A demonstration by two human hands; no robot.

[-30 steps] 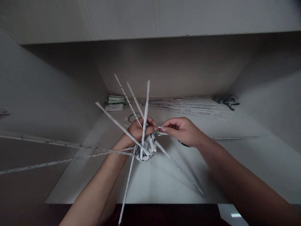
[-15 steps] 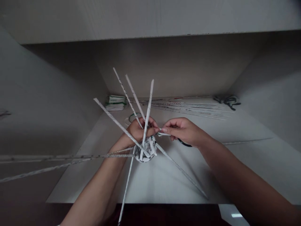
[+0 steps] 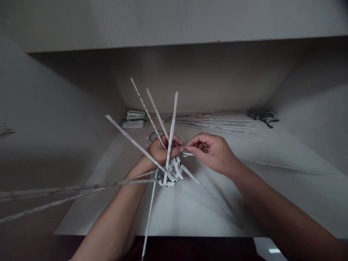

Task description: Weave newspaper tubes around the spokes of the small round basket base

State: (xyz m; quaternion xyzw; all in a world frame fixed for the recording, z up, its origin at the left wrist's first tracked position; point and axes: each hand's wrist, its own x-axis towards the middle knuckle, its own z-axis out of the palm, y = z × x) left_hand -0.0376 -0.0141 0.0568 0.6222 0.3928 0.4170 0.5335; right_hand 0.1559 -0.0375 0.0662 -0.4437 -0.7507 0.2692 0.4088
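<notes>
A small woven paper piece, with several rolled-paper tubes spreading out from it, sits below my left hand. My left hand is closed around part of this work, its thumb and finger pinching at the right edge. My right hand is closed, thumb and fingertip pinching a thin paper end right beside the left thumb. Just below the pinch, a short white paper tip sticks out. Past my right wrist a long paper tube stretches right; its near end is hidden.
A bundle of loose paper tubes lies along the back wall. A folded white-and-green packet stands at the back left, dark-handled tools at the back right. A ring-shaped item is behind my left hand. A shelf edge overhangs.
My right hand has turned, and its fingers have curled more at the pinch. The long tube at right has swung lower and farther right. A dark loop under that hand no longer shows.
</notes>
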